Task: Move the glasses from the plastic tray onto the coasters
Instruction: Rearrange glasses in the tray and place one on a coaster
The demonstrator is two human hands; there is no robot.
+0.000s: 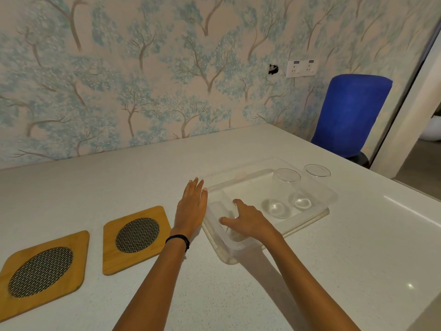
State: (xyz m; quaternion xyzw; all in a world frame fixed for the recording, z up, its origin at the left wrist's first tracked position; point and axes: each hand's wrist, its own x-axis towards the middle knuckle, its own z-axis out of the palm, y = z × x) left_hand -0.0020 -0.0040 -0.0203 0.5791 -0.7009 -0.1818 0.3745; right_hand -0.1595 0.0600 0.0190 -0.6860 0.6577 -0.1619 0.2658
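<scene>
A clear plastic tray (248,187) lies on the white counter, right of centre. Two clear glasses stand in its right half, one (285,189) nearer the middle and one (316,181) at the far right corner. A third glass (220,205) stands at the tray's left end; my right hand (249,222) is wrapped around it, thumb and fingers on its wall. My left hand (192,206) is flat with fingers stretched out, resting against the outside of the tray's left wall. Two wooden coasters with round mesh centres lie to the left, a near one (137,237) and a farther one (41,271), both bare.
A blue chair back (350,118) stands beyond the counter's far right corner. The wallpapered wall with a socket plate (301,68) runs along the counter's back edge. The counter's right edge drops off beside the tray.
</scene>
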